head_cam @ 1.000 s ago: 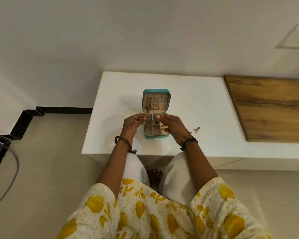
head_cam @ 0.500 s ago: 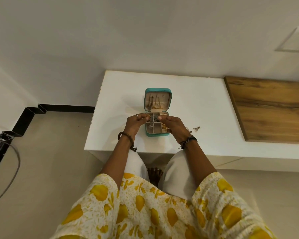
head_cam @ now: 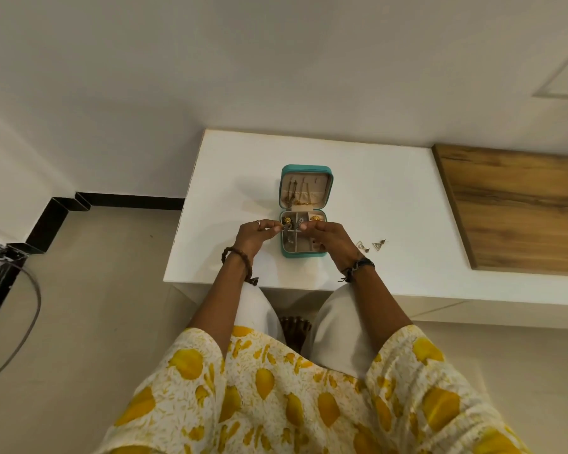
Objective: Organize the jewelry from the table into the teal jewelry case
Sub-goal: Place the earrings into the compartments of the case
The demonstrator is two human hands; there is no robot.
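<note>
The teal jewelry case (head_cam: 304,255) lies open on the white table (head_cam: 374,198), lid up, with chains hanging in the lid and gold pieces in its beige compartments. My left hand (head_cam: 254,235) pinches a small dangling earring (head_cam: 287,228) over the case's left side. My right hand (head_cam: 328,235) hovers over the right compartments, its fingertips pinching toward the same small piece; what they hold is too small to tell. Two triangular silver earrings (head_cam: 369,246) lie on the table right of the case.
A wooden board (head_cam: 518,208) covers the table's right part. The table's front edge runs just above my knees. A dark cable (head_cam: 30,309) and black skirting lie on the floor to the left. The wall stands behind the table.
Both hands stay at the case. The hands have parted slightly and moved a little toward me, showing the back compartments with gold pieces. The view has shifted slightly.
</note>
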